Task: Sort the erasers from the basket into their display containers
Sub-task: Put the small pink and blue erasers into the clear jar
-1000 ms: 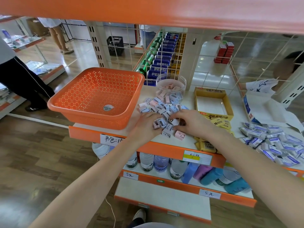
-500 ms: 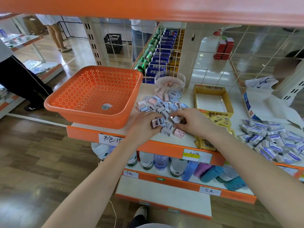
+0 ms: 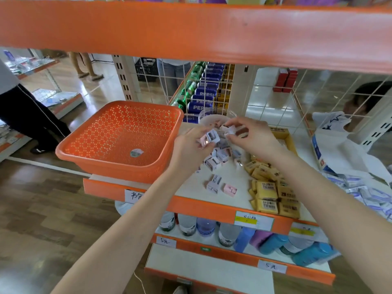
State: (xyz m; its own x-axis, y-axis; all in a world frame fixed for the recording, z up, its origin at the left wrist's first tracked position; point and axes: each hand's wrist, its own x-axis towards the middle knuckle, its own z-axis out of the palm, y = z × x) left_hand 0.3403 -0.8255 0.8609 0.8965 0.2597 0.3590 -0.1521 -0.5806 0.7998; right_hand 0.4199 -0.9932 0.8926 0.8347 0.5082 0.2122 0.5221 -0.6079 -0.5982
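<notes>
The orange perforated basket (image 3: pixel 118 134) sits on the left of the shelf and looks bare inside but for a sticker. My left hand (image 3: pixel 191 149) grips a few small boxed erasers (image 3: pixel 209 137) just in front of the clear round tub (image 3: pixel 212 117). My right hand (image 3: pixel 250 139) pinches more small erasers (image 3: pixel 228 129) over the same tub. Loose pastel erasers (image 3: pixel 218 158) lie on the white shelf below my hands, with two more (image 3: pixel 221 186) near the front edge. The tub is mostly hidden behind my hands.
Yellow wrapped erasers (image 3: pixel 269 187) are piled to the right, in front of a yellow cardboard box (image 3: pixel 286 136). White-and-blue packets (image 3: pixel 369 194) lie at far right. An orange shelf beam (image 3: pixel 191 32) hangs overhead. A wire grid backs the shelf; people stand beyond it and at left.
Both hands rose from the pile of small erasers on the shelf, each carrying some, and moved back toward the clear tub. The camera dipped and moved closer.
</notes>
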